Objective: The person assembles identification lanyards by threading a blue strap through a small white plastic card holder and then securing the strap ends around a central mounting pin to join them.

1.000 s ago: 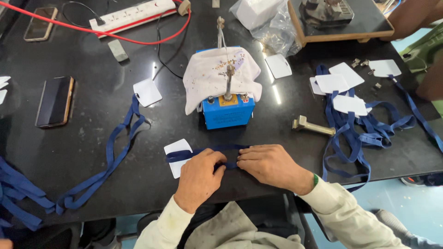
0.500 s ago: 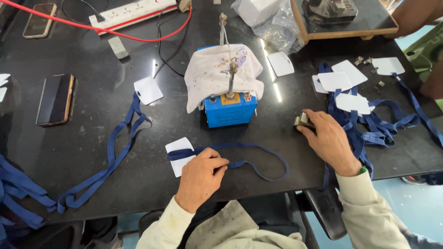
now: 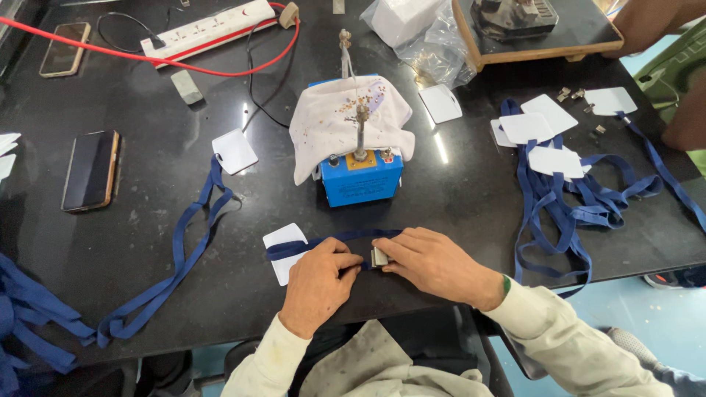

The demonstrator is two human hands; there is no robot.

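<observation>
1. Lanyard strap, dark blue, lies folded at the table edge before the blue machine, its white card holder attached.
2. Our left hand pinches the strap shut; our right hand closes on a small metal clip.
3. We judge the clip not yet crimped; finished lanyards pile at right.

Blue lanyard strap and metal clip
Strap lies flat near the table's near edge; small silvery clip sits on it.
</observation>
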